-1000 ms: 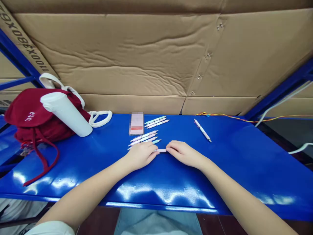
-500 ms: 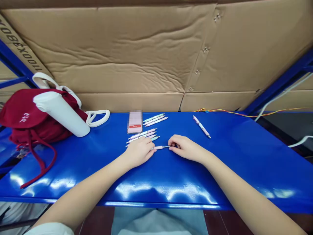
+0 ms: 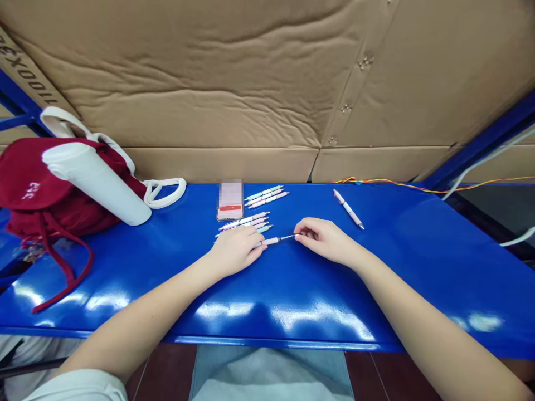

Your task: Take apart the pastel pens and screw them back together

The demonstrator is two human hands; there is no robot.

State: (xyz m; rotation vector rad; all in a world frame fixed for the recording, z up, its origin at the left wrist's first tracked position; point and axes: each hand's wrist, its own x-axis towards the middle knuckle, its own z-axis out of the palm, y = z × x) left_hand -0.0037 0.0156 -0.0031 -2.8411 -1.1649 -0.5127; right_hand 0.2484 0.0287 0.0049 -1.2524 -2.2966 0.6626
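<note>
My left hand [image 3: 236, 249] is closed around a light pink pen barrel [image 3: 270, 241], whose front end points right. From that end a thin refill [image 3: 287, 238] sticks out, and the fingertips of my right hand [image 3: 324, 238] pinch its far end. Several pastel pens [image 3: 244, 221] lie just beyond my left hand, partly covered by it. A second group of pens [image 3: 267, 196] lies farther back. One more pen [image 3: 348, 209] rests alone at the right, beyond my right hand.
A phone [image 3: 230, 201] lies left of the rear pens. A red bag [image 3: 71, 195] with a white bottle [image 3: 100, 184] on it is at the left of the blue table [image 3: 267, 295]. Cardboard [image 3: 209, 83] stands behind; coloured wires [image 3: 388, 181] run along the back right.
My right hand has moved slightly right, away from my left, and more of the refill shows between them. The whole view has shifted a little.
</note>
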